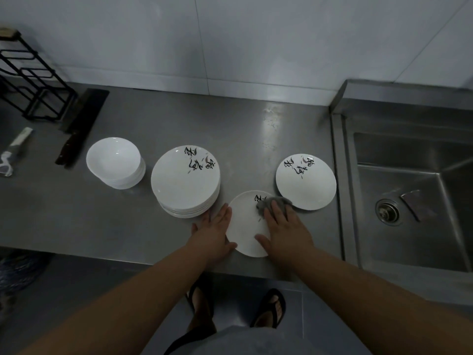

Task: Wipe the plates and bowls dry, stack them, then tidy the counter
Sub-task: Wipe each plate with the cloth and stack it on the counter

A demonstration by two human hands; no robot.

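The round white ceramic plate with black brush lettering (245, 226), lower centre, lies near the front edge of the grey steel bench (128, 221). A hard wipe could skid it off. The left hand (215, 231) lies flat, grip wide, bracing the rim. The right hand (284, 226), grip spread wide, presses a crumpled grey cloth (273, 203) onto the plate.

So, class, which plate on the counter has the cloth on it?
The plate nearest the counter's front edge, between the stack and the single plate; only it has the right hand pressing a grey cloth on it.
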